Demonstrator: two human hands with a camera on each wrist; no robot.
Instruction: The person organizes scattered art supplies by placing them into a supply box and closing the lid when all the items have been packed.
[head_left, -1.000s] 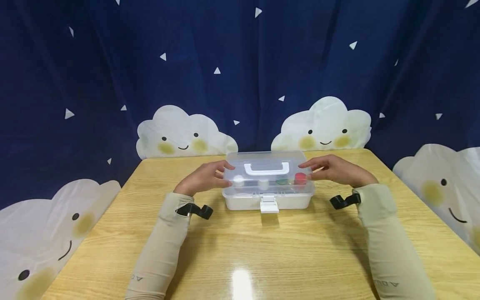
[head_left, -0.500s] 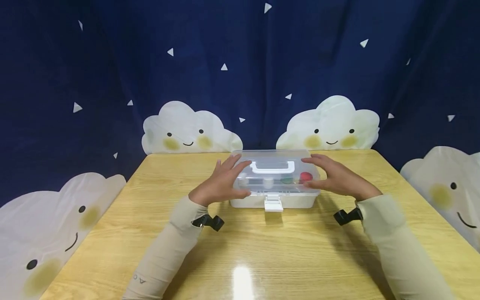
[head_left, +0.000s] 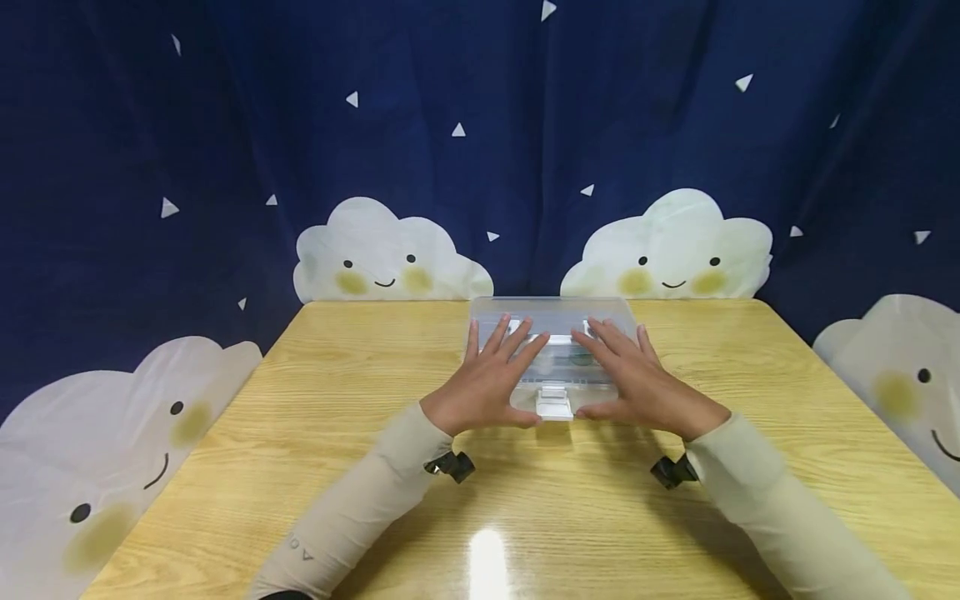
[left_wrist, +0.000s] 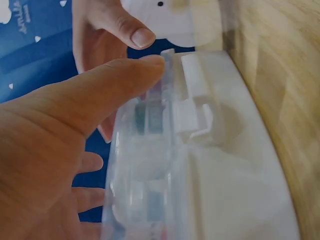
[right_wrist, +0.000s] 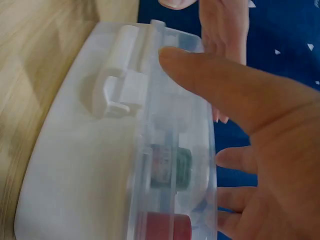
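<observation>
Both hands, left (head_left: pixel 487 387) and right (head_left: pixel 636 385), lie flat with fingers spread on the box (head_left: pixel 555 315) lid, gripping nothing; latch (head_left: pixel 553 402) seemingly not yet opened

Both arms extended forward, sleeves to wrists. Left grip (head_left: pixel 487 387) and right grip (head_left: pixel 633 385) palm-down, side by side, fingers straight and spread, thumbs angled inward toward each other.

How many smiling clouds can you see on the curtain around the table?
4: two behind the table's far edge, a left cloud and a right cloud, one at the left side, and one at the right edge, partly cut off. Others may lie out of view.
</observation>
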